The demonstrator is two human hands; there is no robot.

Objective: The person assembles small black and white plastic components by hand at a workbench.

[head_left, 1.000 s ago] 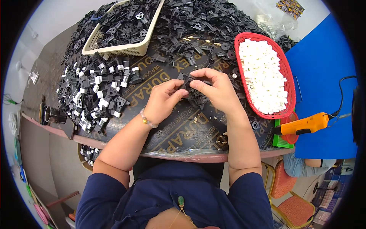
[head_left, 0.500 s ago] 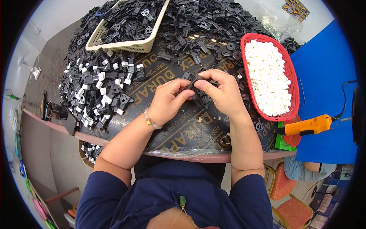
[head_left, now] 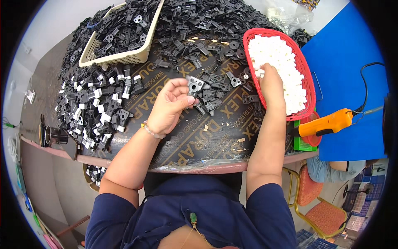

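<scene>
Between the thumb and fingers of my left hand (head_left: 172, 101) is a black plastic part (head_left: 194, 86) with a holed flange, held above the middle of the table. My right hand (head_left: 271, 85) reaches into the red basket (head_left: 307, 74), its fingers at the edge of a heap of small white plastic pieces (head_left: 280, 54). The fingertips touch white pieces there; whether one is gripped is too small to tell. Just right of my left hand lies a small pile of loose black parts (head_left: 213, 97).
A cream basket (head_left: 145, 54) full of black parts stands far left, before a large black heap (head_left: 203, 20). Nearer left lie black parts with white caps (head_left: 99, 103). An orange electric screwdriver (head_left: 327, 123) hangs at right beside a blue panel (head_left: 348, 83). A metal cup (head_left: 56, 135) sits at the left edge.
My hands, together over the black parts before, are now apart. The right has moved to the white pieces in the red basket; the left keeps a black part. The whole view has shifted slightly.
</scene>
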